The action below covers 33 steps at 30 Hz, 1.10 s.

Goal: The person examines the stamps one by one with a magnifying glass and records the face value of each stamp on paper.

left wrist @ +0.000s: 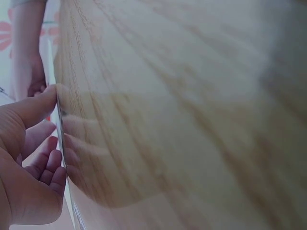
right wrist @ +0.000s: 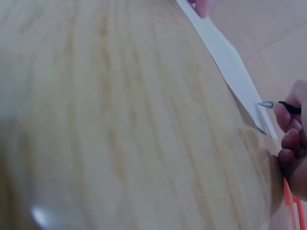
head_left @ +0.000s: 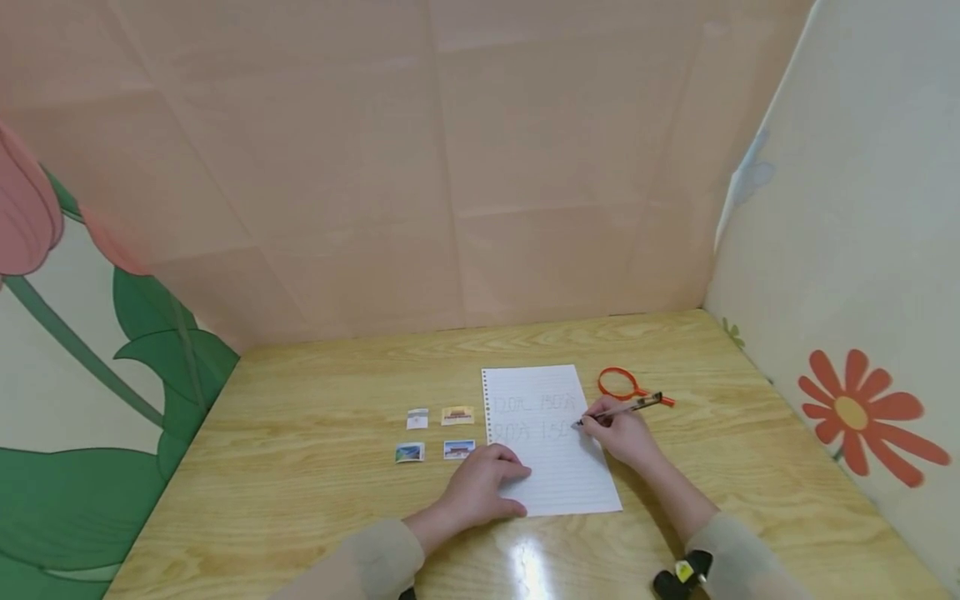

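A sheet of lined paper (head_left: 555,479) with punched holes down its left edge lies on the table. Two lines of faint handwriting run across its upper half. My right hand (head_left: 624,435) pinches a pen (head_left: 633,403), its tip at the end of the second line. The pen's silver tip (right wrist: 265,104) shows just over the paper in the right wrist view. Across the sheet's lower left edge rests my left hand (head_left: 483,487), thumb and fingers spread apart and holding nothing. In the left wrist view that left hand (left wrist: 33,167) lies low against the tabletop.
Several small picture stamps lie left of the paper, among them a yellowish one (head_left: 457,415) and a blue-green one (head_left: 409,452). A red-framed magnifying glass (head_left: 618,382) lies right of the sheet, partly behind the pen. Covered walls stand behind and beside the wooden table (head_left: 315,433).
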Available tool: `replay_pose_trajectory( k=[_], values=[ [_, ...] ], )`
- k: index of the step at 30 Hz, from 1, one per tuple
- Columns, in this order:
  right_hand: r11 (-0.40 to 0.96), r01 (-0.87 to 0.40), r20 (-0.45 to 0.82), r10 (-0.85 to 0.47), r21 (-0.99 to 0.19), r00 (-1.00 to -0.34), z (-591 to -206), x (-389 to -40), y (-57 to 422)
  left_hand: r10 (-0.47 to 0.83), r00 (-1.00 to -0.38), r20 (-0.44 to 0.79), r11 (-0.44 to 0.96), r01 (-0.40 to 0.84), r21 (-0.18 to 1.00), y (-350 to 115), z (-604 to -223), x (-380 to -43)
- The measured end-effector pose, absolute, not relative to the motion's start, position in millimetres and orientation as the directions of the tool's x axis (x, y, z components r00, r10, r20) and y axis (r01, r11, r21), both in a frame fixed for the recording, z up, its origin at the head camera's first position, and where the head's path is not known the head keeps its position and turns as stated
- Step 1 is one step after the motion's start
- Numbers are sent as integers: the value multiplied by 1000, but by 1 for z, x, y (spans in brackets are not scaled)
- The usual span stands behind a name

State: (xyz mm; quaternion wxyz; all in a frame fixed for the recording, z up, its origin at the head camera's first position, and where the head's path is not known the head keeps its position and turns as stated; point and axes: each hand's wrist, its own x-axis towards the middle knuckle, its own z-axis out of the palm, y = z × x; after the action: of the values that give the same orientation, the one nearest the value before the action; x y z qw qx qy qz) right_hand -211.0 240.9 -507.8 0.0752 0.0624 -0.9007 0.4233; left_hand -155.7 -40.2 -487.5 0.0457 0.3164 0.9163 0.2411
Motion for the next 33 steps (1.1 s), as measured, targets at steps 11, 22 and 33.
replay_pose_trajectory(
  k=[11,22,33],
  values=[
    [663,-175,204,-34,-728,-978,-506,-209,254,601,-796,68,681,555,479,-39,-486,-155],
    [601,-192,202,-51,-776,-978,-508,-209,248,600,-796,79,682,561,469,-40,-491,-156],
    [625,-197,189,-80,-756,-979,-507,-207,246,602,-794,80,681,563,468,-40,-492,-157]
  ],
)
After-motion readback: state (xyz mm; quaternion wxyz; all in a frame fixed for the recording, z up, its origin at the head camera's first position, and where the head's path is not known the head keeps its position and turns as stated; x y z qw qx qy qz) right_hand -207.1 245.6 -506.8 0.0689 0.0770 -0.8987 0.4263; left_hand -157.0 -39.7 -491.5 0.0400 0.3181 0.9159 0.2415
